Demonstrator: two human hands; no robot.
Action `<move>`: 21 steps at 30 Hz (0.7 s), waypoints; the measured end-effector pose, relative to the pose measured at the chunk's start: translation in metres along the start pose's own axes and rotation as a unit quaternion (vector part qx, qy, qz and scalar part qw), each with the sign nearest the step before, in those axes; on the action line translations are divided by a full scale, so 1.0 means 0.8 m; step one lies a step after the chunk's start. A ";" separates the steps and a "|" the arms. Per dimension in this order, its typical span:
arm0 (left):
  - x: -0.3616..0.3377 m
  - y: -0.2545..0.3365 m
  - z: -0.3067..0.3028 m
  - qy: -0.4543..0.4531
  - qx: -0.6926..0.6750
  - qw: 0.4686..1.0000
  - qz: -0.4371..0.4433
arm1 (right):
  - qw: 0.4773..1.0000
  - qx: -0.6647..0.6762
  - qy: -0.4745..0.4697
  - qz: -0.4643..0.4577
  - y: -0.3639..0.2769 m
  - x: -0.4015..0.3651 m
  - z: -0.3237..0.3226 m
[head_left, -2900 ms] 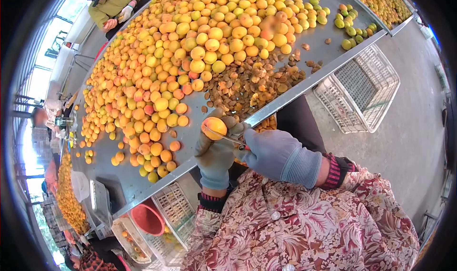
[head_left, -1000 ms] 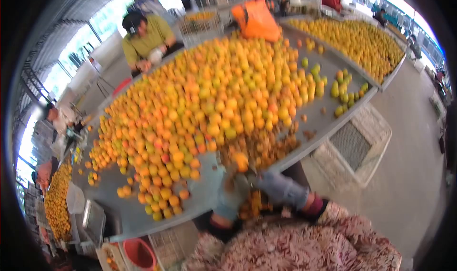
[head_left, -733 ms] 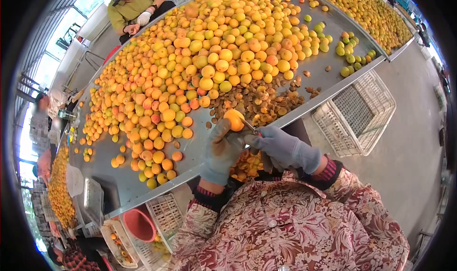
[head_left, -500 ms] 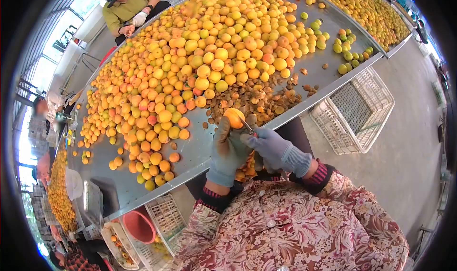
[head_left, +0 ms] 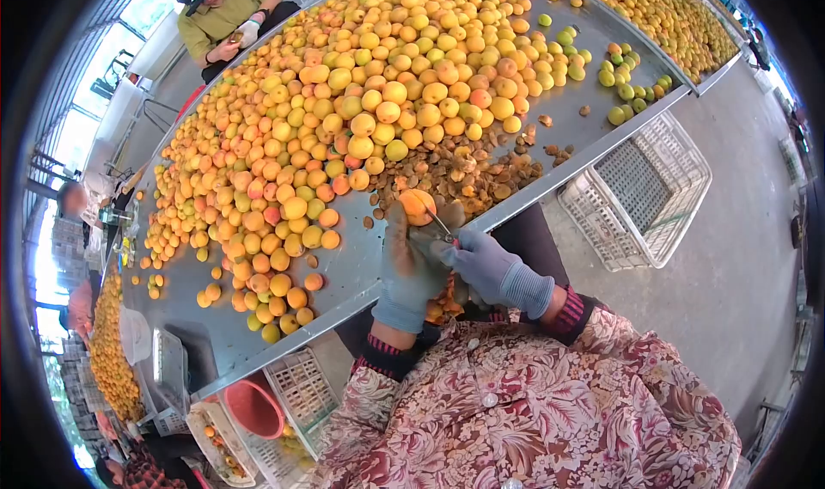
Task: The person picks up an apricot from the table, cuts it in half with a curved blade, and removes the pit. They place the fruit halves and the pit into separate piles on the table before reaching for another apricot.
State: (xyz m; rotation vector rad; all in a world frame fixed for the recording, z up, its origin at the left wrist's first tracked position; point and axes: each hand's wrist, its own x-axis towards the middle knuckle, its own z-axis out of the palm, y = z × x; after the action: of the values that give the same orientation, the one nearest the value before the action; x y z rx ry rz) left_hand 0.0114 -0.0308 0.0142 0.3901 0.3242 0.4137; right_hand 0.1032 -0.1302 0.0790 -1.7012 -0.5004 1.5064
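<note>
My left hand, in a grey glove with stained fingers, holds an orange apricot over the table's front edge. Just right of it, my gloved right hand grips a small knife, its thin blade reaching the fruit. Behind the hands, brown pits lie in a heap on the metal table. Beyond them spreads a large pile of apricots. Cut orange pieces show below my hands.
A white crate stands on the floor at right. At lower left are a red bucket and more crates. Greener fruits lie at the table's right. Across the table, a person handles fruit.
The apricot in my left hand has turned slightly, showing a rounder face to the knife. The person across has brought their hands together around a fruit. The view has shifted a little.
</note>
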 end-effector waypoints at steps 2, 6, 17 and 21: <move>0.002 -0.007 -0.006 -0.007 0.091 0.993 0.071 | 1.000 -0.018 0.002 -0.005 0.000 0.000 -0.003; 0.007 0.001 -0.010 0.042 0.012 0.999 0.001 | 0.994 -0.087 0.040 -0.053 0.023 0.021 0.002; -0.012 0.016 0.034 0.024 0.219 0.958 0.184 | 0.966 0.196 0.062 -0.160 -0.002 -0.015 -0.031; -0.017 0.023 0.032 0.026 0.082 0.995 0.057 | 0.951 0.265 0.044 -0.154 -0.013 -0.003 -0.020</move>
State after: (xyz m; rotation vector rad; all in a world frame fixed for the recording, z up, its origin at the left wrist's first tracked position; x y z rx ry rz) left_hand 0.0035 -0.0287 0.0476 0.5602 0.3891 0.5110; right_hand 0.1200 -0.1302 0.0878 -1.1994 -0.2643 1.1953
